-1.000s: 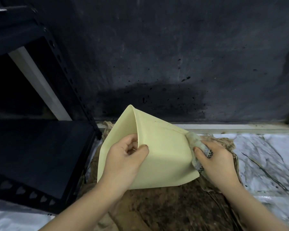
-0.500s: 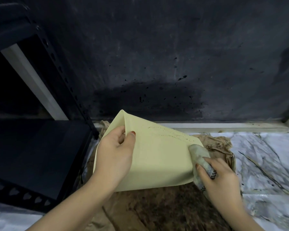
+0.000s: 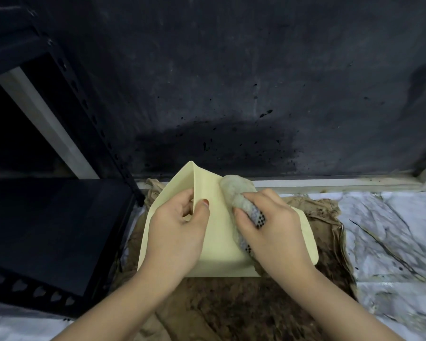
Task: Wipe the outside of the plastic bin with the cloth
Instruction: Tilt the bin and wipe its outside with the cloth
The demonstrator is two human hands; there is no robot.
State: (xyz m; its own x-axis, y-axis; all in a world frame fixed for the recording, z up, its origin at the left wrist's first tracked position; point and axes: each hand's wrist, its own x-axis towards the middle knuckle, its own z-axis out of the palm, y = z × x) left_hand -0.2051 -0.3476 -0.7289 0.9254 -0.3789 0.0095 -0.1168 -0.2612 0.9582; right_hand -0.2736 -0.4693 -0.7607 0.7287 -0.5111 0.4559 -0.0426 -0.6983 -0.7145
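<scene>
Against dark wall (image 3: pixel 231 70), plastic bin (image 3: pixel 217 242) between both hands.

**A grubby storage corner or utility room**

You are crouched in what reads as a storeroom or workshop corner, not a lived-in room. A dark, paint-like wall (image 3: pixel 256 70) rises ahead of you, flecked with black spatter and one damp-looking patch. To your left stands a black slotted-angle metal rack (image 3: pixel 59 217) of the kind used for storage. Marble-patterned sheeting (image 3: pixel 391 230) covers the floor, and a soiled brown cloth (image 3: pixel 231 311) is spread over it.
</scene>
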